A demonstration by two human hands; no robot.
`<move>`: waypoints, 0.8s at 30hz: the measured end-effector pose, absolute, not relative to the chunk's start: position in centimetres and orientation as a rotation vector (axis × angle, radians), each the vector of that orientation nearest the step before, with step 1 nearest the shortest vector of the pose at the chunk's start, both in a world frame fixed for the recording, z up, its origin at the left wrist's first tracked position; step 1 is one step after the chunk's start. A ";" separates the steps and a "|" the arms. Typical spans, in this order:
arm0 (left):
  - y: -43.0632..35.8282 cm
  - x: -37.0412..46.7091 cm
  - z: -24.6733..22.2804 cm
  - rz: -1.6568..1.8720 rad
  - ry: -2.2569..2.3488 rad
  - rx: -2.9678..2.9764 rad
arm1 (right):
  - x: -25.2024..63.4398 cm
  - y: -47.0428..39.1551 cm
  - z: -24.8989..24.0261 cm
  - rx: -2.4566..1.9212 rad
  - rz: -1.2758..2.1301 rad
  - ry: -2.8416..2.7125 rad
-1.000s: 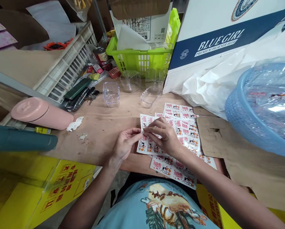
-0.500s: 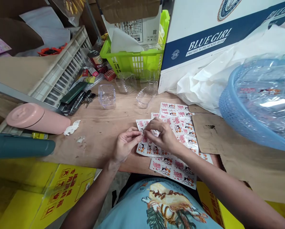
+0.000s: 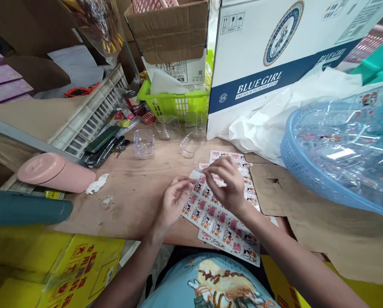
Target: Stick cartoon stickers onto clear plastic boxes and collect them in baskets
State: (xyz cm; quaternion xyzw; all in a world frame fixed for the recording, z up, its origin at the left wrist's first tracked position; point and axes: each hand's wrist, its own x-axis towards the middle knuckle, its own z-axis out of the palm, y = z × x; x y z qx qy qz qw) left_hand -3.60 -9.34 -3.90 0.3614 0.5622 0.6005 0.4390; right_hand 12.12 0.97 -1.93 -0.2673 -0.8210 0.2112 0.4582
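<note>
A sheet of cat stickers lies at a slant in front of me, over other sheets printed with the same orange-and-white cats and pink lettering. My left hand is at its upper left edge, thumb and forefinger closed on the sheet. Just right of it, my right hand is raised over the sheet, with thumb and forefinger pinched near the pale top corner. What sits between those right fingertips is too small to make out. Beyond the hands stand small clear plastic boxes.
To the right, a blue basket holds clear packages with cat stickers. A pink bottle and a teal bottle lie at left. A green basket and a Blue Girl carton stand behind. Cardboard covers the table's right side.
The top sticker sheet has turned and now lies slanted. My hands have moved slightly apart, the right one shifting up and right. The camera view has tilted up.
</note>
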 end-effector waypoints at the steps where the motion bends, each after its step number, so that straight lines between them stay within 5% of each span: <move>1: -8.9 -3.3 -3.4 1.473 1.240 0.799 | 12.3 0.5 -1.9 -0.537 0.438 -2.150; 5: -7.7 -2.7 -3.0 1.543 0.955 0.456 | 13.1 -1.0 -1.9 -0.445 0.501 -2.257; 13: -9.1 0.2 -2.8 1.537 1.030 0.837 | 12.1 -3.6 -1.6 -0.852 1.627 -1.295; 19: -4.7 -4.4 -1.3 1.532 1.665 1.692 | 16.3 -2.0 0.2 -0.926 1.107 -1.329; 24: 4.2 -7.2 -1.0 1.223 1.654 1.486 | 16.6 -2.7 0.7 -0.851 1.114 -1.542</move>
